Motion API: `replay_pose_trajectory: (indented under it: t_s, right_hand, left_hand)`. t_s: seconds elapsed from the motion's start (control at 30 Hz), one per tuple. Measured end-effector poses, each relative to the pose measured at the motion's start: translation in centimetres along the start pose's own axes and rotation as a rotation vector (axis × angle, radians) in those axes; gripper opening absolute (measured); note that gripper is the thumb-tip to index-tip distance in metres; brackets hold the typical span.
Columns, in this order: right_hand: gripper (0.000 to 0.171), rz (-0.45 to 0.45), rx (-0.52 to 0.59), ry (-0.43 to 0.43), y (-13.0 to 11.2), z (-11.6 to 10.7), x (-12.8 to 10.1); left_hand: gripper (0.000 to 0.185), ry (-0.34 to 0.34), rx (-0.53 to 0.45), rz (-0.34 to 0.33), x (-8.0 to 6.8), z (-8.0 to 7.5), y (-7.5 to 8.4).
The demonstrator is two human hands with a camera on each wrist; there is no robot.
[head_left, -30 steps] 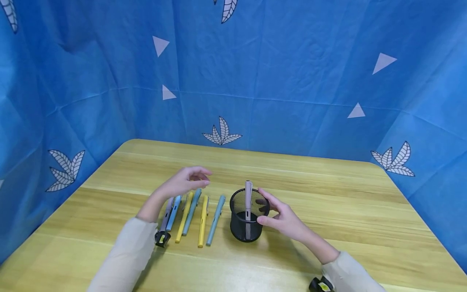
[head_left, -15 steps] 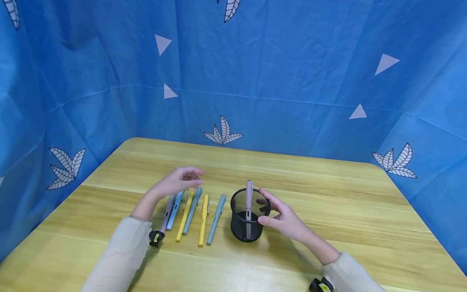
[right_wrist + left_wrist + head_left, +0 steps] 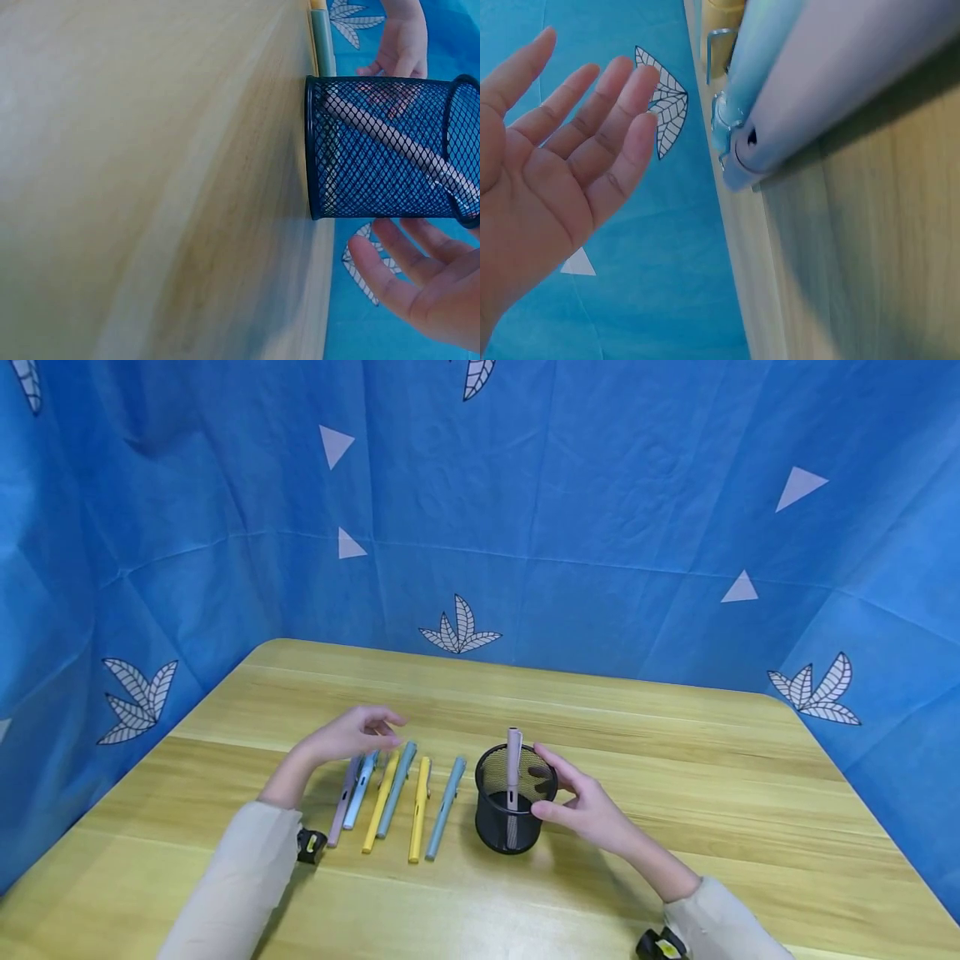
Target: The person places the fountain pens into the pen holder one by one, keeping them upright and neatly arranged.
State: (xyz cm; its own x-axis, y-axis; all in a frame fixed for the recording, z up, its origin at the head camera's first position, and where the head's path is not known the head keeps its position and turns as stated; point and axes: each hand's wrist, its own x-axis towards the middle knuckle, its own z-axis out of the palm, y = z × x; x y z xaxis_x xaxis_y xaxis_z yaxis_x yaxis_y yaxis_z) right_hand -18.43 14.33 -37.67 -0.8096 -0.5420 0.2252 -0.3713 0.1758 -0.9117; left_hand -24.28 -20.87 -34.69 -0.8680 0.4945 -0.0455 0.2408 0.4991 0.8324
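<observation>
My left hand [image 3: 356, 732] hovers above the far ends of the pens on the table, fingers loosely bent and holding nothing. Under and beside it lie a lilac pen [image 3: 344, 802], a light blue pen [image 3: 361, 789], a yellow pen [image 3: 381, 802] and a teal pen [image 3: 397, 789]. Another yellow pen [image 3: 420, 810] and another teal pen [image 3: 446, 808] lie to the right. A black mesh pen holder [image 3: 504, 835] stands upright with one lilac pen [image 3: 513, 756] leaning inside. My right hand [image 3: 588, 810] holds the holder's right side, thumb in front and fingers behind.
A wooden table [image 3: 675, 752] carries everything. Blue cloth [image 3: 600, 527] with leaf and triangle prints hangs behind its far edge and along both sides. Black wrist devices sit at both sleeves, the left one [image 3: 310, 846] close to the lilac pen's near end.
My left hand has moved leftward over the pens, uncovering more of the lilac pen on the table. My right hand and the pen holder have stayed in place.
</observation>
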Motion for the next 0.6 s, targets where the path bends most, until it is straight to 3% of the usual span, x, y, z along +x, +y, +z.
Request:
replay_pose_trajectory:
  t_s: [0.23,0.6]
  right_hand:
    - [0.069,0.003,-0.001,0.001,0.0,0.0,0.0]
    - [0.069,-0.002,-0.006,0.002,0.1,0.0,0.0]
  left_hand:
    - [0.048,-0.031,0.048,-0.032,-0.5,-0.4,-0.2]
    - [0.046,-0.02,0.063,-0.08,-1.1,-1.1,-0.5]
